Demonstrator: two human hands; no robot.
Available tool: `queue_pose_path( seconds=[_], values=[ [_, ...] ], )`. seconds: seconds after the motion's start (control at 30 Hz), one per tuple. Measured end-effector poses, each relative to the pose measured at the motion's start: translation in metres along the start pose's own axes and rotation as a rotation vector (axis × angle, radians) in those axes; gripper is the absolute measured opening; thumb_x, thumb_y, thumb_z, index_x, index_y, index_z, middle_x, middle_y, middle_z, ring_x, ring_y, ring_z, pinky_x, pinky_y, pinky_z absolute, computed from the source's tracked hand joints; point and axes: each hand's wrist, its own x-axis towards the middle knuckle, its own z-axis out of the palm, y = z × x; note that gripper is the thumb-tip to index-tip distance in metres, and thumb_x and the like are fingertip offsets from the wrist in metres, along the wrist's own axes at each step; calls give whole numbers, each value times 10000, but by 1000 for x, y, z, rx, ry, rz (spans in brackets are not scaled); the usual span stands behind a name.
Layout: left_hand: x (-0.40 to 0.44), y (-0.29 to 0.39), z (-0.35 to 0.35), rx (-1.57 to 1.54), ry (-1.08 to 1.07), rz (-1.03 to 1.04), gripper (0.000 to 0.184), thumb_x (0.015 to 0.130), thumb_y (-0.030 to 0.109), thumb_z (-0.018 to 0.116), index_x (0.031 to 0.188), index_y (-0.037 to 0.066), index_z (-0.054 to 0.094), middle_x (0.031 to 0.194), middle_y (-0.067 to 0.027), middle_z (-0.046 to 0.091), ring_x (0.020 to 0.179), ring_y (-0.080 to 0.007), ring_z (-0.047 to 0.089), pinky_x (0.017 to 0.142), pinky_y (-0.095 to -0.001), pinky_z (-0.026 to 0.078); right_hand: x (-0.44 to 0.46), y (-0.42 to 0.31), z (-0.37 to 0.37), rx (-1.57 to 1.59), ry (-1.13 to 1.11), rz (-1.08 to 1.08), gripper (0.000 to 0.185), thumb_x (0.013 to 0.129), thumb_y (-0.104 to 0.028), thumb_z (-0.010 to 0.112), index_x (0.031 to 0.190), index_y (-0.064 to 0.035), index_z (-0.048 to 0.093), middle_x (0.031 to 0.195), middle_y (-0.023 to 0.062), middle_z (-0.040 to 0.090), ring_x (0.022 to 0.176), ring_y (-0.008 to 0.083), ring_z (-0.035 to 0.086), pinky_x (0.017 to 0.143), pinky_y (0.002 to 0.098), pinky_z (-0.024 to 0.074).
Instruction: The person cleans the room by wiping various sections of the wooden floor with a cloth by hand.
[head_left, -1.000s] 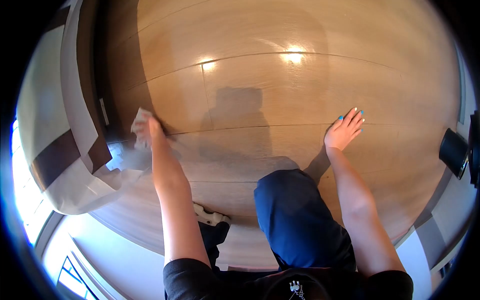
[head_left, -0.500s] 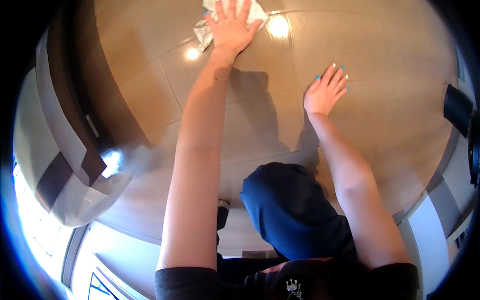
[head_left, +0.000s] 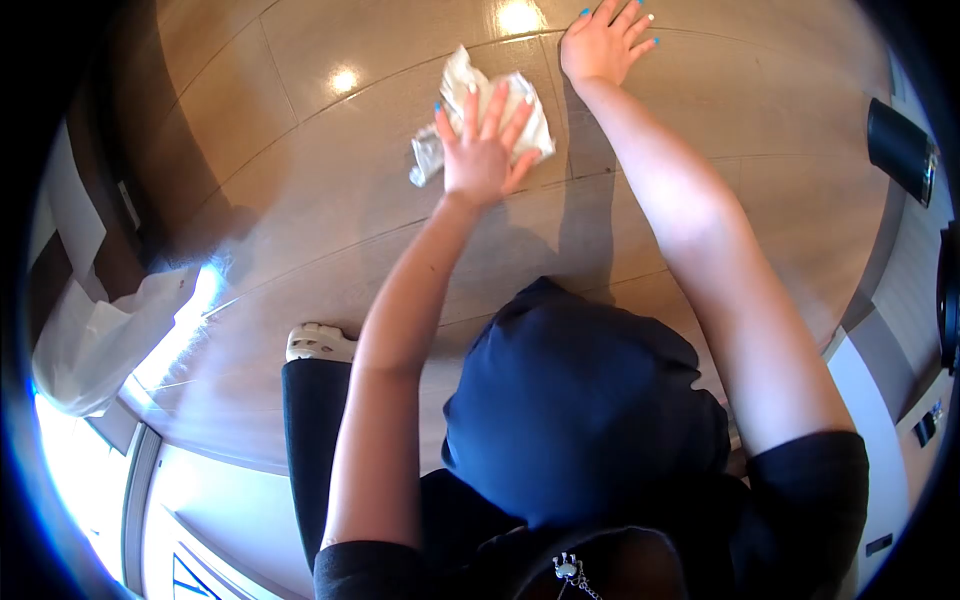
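My left hand (head_left: 480, 155) lies palm down with its fingers spread on a crumpled white cloth (head_left: 532, 110) on the floor. Edges of the cloth stick out past the fingertips and on both sides of the hand. Farther ahead and to the right, my right hand (head_left: 598, 48) rests flat on the bare wood-look floor (head_left: 350, 190), fingers apart and holding nothing. Part of the cloth is hidden beneath the left palm.
A dark-clothed knee (head_left: 580, 400) is bent below my arms. A light clog (head_left: 320, 343) shows at the left. A whitish plastic bag (head_left: 110, 340) hangs at the left edge, and a black cylindrical object (head_left: 898, 150) stands at the right.
My left hand has drawn the cloth back toward my body. My right hand has shifted forward and slightly left across the floor. The clog and lower leg at left have come into view.
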Motion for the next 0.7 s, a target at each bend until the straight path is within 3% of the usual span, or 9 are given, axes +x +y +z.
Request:
queue_pose_path(
  seconds=[0.07, 0.27, 0.37, 0.47, 0.53, 0.6, 0.63, 0.67, 0.7],
  values=[
    [-34, 25, 12, -52, -29, 2, 642, 875, 587, 400, 1439, 301, 286, 1543, -47, 128, 1393, -347, 164, 1012, -702, 130, 2, 1, -4, 22, -52, 3, 634, 882, -244, 433, 1431, 0, 230, 1491, 217, 200, 1380, 401, 159, 1105, 550, 117],
    [-110, 110, 30, -113, -93, 120, 679, 813, 577, 517, 1408, 297, 347, 1527, -65, 166, 1358, -366, 219, 986, -720, 167, 6, 20, -7, 74, -36, -27, 641, 878, -250, 449, 1438, -25, 233, 1484, 207, 231, 1379, 397, 169, 1102, 557, 118],
    [-115, 113, 33, -178, -8, 137, 681, 777, 542, 579, 1379, 284, 394, 1513, -68, 207, 1352, -367, 228, 983, -709, 182, 16, 49, 10, 208, -211, -113, 664, 858, -266, 483, 1433, -27, 251, 1470, 206, 262, 1373, 389, 193, 1095, 566, 139],
    [-109, 106, 34, -211, -8, 204, 696, 752, 517, 608, 1374, 276, 406, 1515, -60, 209, 1370, -342, 204, 1006, -688, 179, -18, 70, -76, 1320, -265, 118, 442, 897, -102, 467, 1331, -32, 424, 1397, 167, 407, 1331, 269, 336, 1101, 415, 242],
    [-98, 98, 38, -232, -10, 293, 687, 730, 499, 631, 1348, 265, 444, 1512, -57, 220, 1377, -331, 195, 1021, -673, 180, -74, 92, -95, 1208, -119, -43, 352, 887, 8, 458, 1235, 6, 506, 1300, 145, 517, 1250, 213, 446, 1064, 328, 314],
    [-88, 98, 43, -255, -13, 429, 658, 708, 488, 651, 1303, 249, 506, 1504, -60, 244, 1376, -334, 197, 1031, -659, 185, -152, 92, -120, 1170, -129, -69, 331, 875, 73, 384, 1155, 6, 547, 1231, 145, 553, 1165, 238, 514, 996, 333, 387],
    [-83, 91, 32, -289, -206, 445, 583, 685, 448, 673, 1201, 186, 597, 1478, -66, 295, 1372, -343, 207, 1051, -640, 177, -196, 92, -114, 1312, -183, -17, 352, 834, 106, 396, 1131, 5, 555, 1227, 148, 545, 1167, 252, 509, 1000, 350, 390],
    [-83, 86, 45, -433, -36, 452, 484, 678, 378, 666, 1087, 120, 641, 1400, -123, 397, 1325, -372, 285, 1017, -634, 234, -220, 110, -118, 1015, -141, -301, 385, 786, 83, 458, 1151, -9, 540, 1247, 156, 521, 1169, 298, 501, 1004, 387, 388],
    [-74, 80, 40, -494, 159, 442, 359, 662, 214, 656, 998, 86, 641, 1264, -165, 506, 1207, -381, 424, 930, -583, 334, -238, 120, -116, 803, -169, -432, 436, 739, 50, 509, 1167, -31, 538, 1261, 158, 505, 1166, 341, 488, 1009, 423, 381]
  ],
)
